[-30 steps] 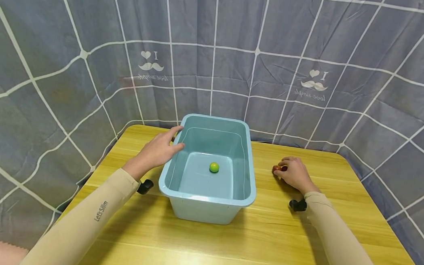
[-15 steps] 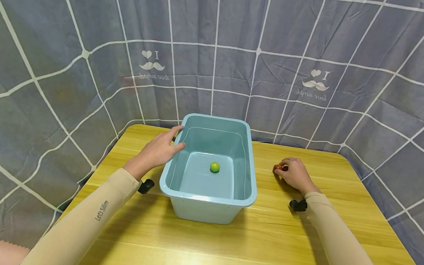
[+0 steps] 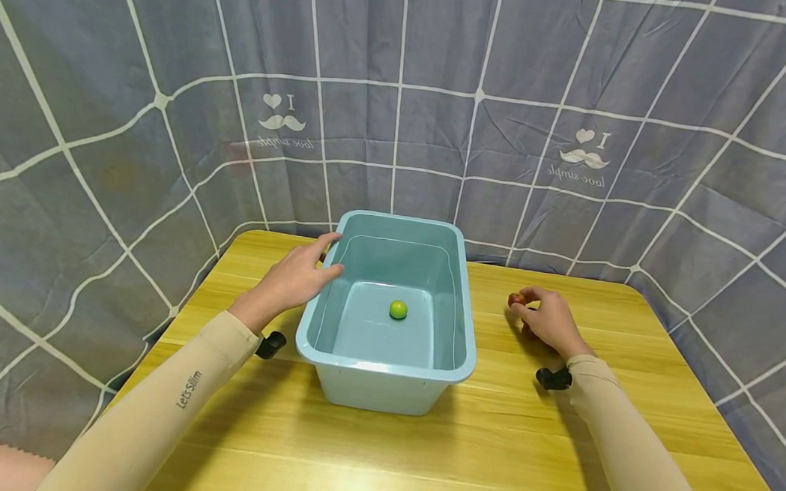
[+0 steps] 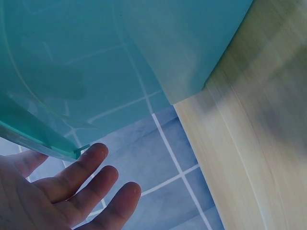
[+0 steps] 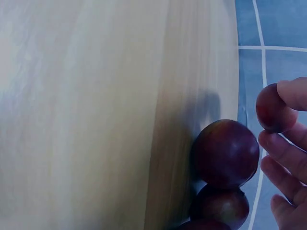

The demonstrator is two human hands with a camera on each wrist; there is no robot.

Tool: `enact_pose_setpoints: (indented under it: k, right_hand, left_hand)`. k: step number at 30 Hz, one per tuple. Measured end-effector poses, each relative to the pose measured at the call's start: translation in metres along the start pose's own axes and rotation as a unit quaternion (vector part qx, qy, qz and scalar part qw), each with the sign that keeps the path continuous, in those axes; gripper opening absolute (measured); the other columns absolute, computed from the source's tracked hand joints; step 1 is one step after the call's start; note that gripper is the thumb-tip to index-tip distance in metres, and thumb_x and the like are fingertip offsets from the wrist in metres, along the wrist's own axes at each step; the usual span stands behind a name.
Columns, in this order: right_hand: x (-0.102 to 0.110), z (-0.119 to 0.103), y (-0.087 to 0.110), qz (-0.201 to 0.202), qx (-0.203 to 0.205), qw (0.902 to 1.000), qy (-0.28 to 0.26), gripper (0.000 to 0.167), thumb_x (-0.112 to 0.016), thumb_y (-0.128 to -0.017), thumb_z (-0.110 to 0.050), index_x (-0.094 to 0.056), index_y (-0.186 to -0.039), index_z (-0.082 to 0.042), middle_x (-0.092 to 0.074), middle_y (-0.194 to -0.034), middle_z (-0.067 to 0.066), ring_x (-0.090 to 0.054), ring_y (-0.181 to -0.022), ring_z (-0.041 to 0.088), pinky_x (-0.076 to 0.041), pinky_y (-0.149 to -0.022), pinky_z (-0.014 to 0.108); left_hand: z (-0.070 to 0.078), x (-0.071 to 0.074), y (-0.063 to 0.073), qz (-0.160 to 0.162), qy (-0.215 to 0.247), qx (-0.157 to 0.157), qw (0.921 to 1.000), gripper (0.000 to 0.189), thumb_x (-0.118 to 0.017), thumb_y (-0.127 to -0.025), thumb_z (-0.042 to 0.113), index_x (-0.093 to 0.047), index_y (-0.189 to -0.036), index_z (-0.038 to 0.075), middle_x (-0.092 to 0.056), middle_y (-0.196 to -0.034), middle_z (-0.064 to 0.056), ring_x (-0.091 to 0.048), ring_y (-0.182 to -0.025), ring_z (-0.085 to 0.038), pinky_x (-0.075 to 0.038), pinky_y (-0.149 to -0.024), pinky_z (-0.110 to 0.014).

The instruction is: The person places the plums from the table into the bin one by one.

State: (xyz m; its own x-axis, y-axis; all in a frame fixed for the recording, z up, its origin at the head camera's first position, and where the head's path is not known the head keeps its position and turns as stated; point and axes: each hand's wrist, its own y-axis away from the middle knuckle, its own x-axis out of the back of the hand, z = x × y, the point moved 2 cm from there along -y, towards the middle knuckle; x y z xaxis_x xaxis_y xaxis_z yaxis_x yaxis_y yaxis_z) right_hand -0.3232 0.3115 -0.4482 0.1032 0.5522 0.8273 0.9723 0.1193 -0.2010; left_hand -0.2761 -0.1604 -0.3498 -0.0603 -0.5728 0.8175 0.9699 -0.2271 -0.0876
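My right hand (image 3: 551, 319) pinches a small reddish plum (image 5: 273, 108) between thumb and fingertips, raised off the table. Just beside it in the right wrist view, a larger dark plum (image 5: 225, 153) and a smaller dark plum (image 5: 220, 206) lie touching on the wood. A third is cut off at the lower edge. My left hand (image 3: 293, 273) rests against the left rim of a light blue tub (image 3: 466, 333), fingers spread and loosely extended. One round yellow-green fruit (image 3: 398, 310), like a lime, lies on the tub's floor.
The tub stands in the middle of a wooden table (image 3: 367, 454). A grey curtain (image 3: 433, 143) with a white grid hangs behind the table and along both sides. Dark camera mounts sit at both wrists.
The right hand has lifted the reddish plum slightly up and away from the other dark fruit, which now shows under the palm. The left hand and tub have stayed in place.
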Motion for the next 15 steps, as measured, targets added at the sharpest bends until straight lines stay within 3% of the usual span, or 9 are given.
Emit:
enact_pose_setpoints:
  k: [7, 11, 15]
  right_hand:
    - [0.004, -0.001, -0.002, 0.021, -0.004, 0.9997, -0.006, 0.044, -0.065, -0.098, -0.037, -0.063, -0.126, -0.003, -0.069, -0.116, 0.017, -0.060, -0.100, 0.034, -0.044, -0.098, 0.054]
    - [0.008, -0.007, -0.003, 0.025, -0.005, 0.9995, -0.019, 0.047, -0.063, -0.098, -0.042, -0.063, -0.127, -0.004, -0.068, -0.119, 0.019, -0.061, -0.101, 0.034, -0.045, -0.097, 0.053]
    - [0.014, -0.017, -0.003, 0.025, -0.016, 0.9985, -0.046, 0.051, -0.062, -0.098, -0.045, -0.063, -0.129, -0.005, -0.066, -0.122, 0.019, -0.065, -0.088, 0.033, -0.047, -0.091, 0.048]
  left_hand:
    - [0.001, 0.001, 0.001, -0.001, -0.002, 0.004, 1.0000, 0.068, -0.048, -0.099, 0.049, -0.026, -0.160, 0.028, -0.052, -0.146, -0.012, -0.051, -0.129, -0.036, -0.043, -0.099, -0.063]
    - [0.001, 0.001, 0.001, -0.001, -0.003, 0.006, 1.0000, 0.068, -0.048, -0.099, 0.049, -0.026, -0.160, 0.028, -0.051, -0.147, -0.012, -0.051, -0.129, -0.036, -0.043, -0.100, -0.063]
    - [0.002, 0.001, 0.001, 0.000, -0.005, 0.005, 1.0000, 0.068, -0.048, -0.099, 0.049, -0.026, -0.160, 0.028, -0.051, -0.146, -0.012, -0.052, -0.129, -0.036, -0.043, -0.099, -0.063]
